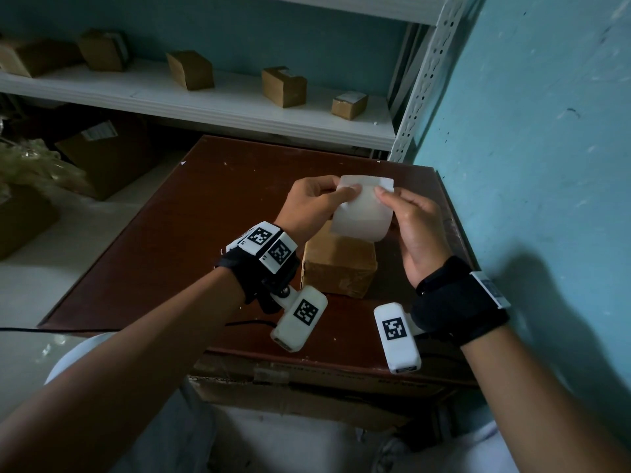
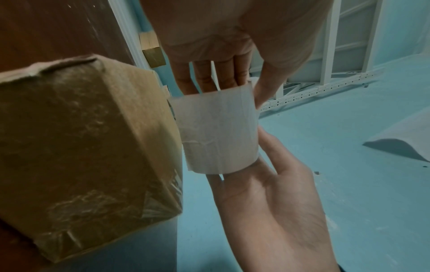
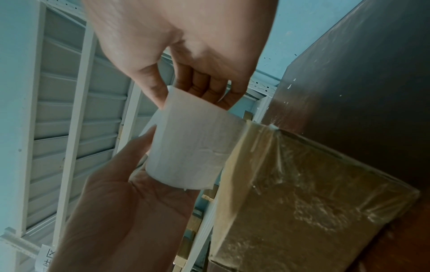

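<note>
Starting from the brown table, a taped cardboard box is seen resting towards its right side, and over the box's far edge a curled white sheet is held up. Whether its lower curl touches the box cannot be told. The sheet is grasped by both hands near its top: the left hand pinches the upper left part, thumb in front and fingers behind, while the right hand pinches the upper right part under its thumb and cradles the right edge. So the sheet hangs below and between the two pinches, its bottom rolled away towards the box. It looks as if a label is being worked loose at the top edge, ready for the box. For that to go well, the two layers should be parted at one corner with a thumbnail, the backing kept taut, and the curl flattened so that nothing creases or sticks to itself. A slow, even pull is called for.
</note>
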A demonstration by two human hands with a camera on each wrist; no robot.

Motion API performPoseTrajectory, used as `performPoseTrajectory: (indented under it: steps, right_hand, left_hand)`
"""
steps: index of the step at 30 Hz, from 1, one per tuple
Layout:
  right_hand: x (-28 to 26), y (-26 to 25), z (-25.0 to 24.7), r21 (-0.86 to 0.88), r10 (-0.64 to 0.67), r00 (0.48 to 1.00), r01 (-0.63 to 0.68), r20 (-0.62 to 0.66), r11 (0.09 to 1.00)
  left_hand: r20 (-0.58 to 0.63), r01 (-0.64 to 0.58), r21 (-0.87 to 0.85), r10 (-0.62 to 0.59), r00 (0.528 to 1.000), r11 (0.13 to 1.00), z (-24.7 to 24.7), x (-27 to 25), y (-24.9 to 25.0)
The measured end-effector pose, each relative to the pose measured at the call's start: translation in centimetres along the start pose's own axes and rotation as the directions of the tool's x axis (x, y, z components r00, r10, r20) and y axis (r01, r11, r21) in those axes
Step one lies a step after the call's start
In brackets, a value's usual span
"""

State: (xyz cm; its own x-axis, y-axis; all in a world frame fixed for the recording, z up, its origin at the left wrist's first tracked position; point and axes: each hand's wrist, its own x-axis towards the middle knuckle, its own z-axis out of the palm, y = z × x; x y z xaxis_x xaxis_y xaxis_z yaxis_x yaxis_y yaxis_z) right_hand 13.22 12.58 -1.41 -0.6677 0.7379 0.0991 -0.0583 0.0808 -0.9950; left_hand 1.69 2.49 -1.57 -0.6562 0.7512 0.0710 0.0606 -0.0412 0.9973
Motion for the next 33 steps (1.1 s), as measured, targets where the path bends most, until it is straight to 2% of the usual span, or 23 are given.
performPoseTrajectory:
  steps: [5,9,13,16,18,22,26,33]
  right_hand:
    - [0.2,0.2,-0.1,0.023,0.002,1.000,-0.002,0.003,1.000]
    - [0.4,0.3,-0.2,-0.024,-0.009,1.000,0.009,0.005,1.000]
    - [0.3,0.1,-0.6,-0.184,-0.051,0.992,0.072,0.117,0.980]
    - [0.4,0.3,-0.7,-0.315,-0.112,0.978,0.163,0.175,0.935]
    - [0.8,0.7,-0.8,-0.373,-0.158,0.977,0.201,0.143,0.906]
    - [1.3,1.4,-0.9,-0.469,-0.283,0.959,0.257,0.015,0.845]
    - [1.1,1.6,-0.5,-0.578,-0.416,0.907,0.306,-0.065,0.756]
    - [0.8,1.2,0.3,-0.393,-0.243,0.968,0.199,-0.066,0.898]
  left_hand:
    - [0.011,-0.001,0.032,0.001,1.000,0.999,0.0,-0.1,0.1]
    - [0.012,-0.038,0.102,0.037,0.999,0.994,0.1,-0.2,0.5]
    - [0.022,-0.066,0.142,0.063,0.998,0.988,-0.2,-0.1,0.9]
    - [0.070,-0.141,0.252,0.127,0.989,0.957,-0.3,-0.2,0.8]
    - [0.061,-0.160,0.301,0.148,0.987,0.940,-0.3,-0.2,0.5]
    - [0.000,-0.126,0.234,0.130,0.992,0.964,-0.3,0.1,0.1]
    - [-0.040,-0.087,0.159,0.094,0.995,0.983,-0.3,0.0,0.2]
    - [-0.041,-0.052,0.086,0.056,0.998,0.995,0.0,0.1,0.2]
